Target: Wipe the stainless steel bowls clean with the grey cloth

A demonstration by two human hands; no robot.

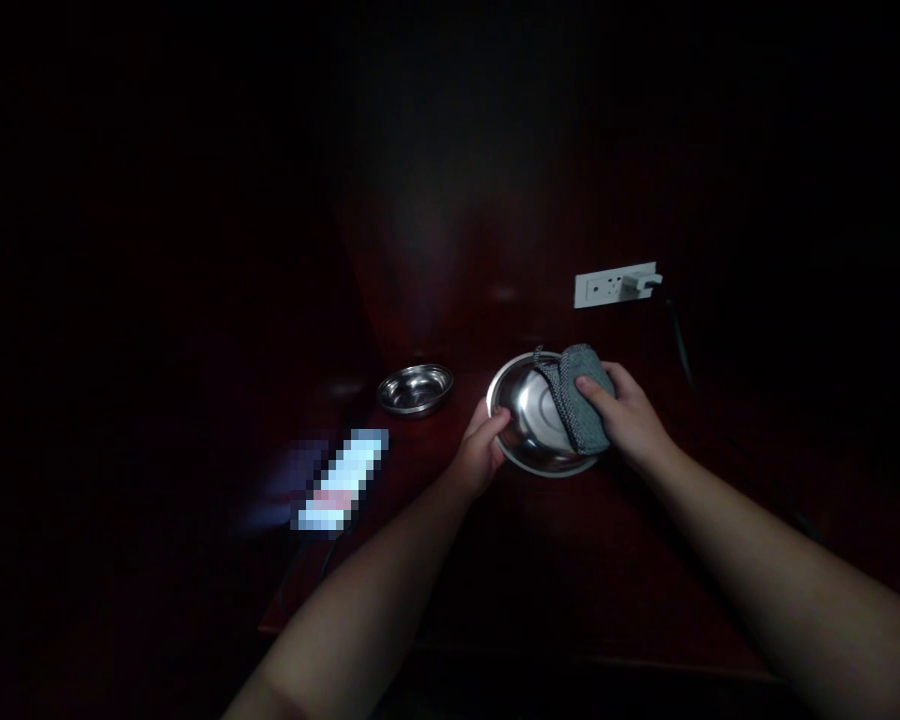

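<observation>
A shiny steel bowl (529,420) is tilted up over the dark red table (540,560). My left hand (481,448) grips its left rim, thumb inside the bowl. My right hand (628,412) presses a grey folded cloth (579,398) against the bowl's right side, fingers closed over the cloth. Both forearms reach in from the bottom of the view.
A second, smaller steel bowl (415,388) sits on the table to the left. A lit phone screen (340,480) lies further left near the table edge. On the wall behind is a white socket strip (607,286) with a plug and a dark cable (679,340). The room is very dark.
</observation>
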